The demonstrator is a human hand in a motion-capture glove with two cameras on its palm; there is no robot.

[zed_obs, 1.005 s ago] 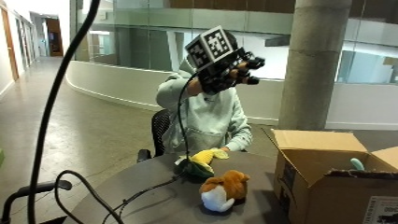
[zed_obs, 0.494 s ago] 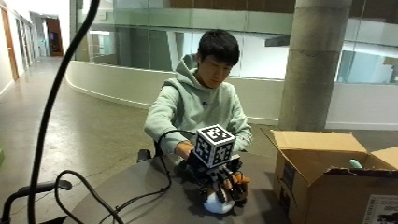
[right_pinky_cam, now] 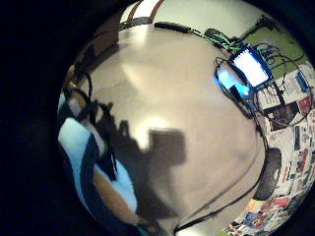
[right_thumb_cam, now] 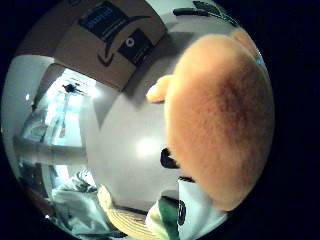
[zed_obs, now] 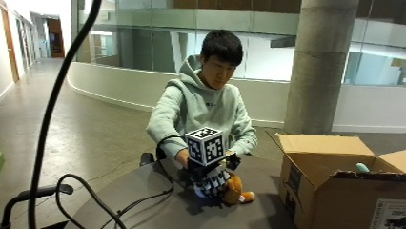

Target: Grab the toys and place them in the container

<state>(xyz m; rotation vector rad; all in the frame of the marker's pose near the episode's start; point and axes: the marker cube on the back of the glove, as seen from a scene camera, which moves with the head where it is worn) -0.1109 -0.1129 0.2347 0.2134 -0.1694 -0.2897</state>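
While your gloved right hand (zed_obs: 212, 182) sits low on the table (zed_obs: 139, 200), its fingers curl down over the orange plush toy (zed_obs: 236, 191), which lies right beneath the palm. That toy rests just beside the open cardboard box (zed_obs: 329, 191), not in it.
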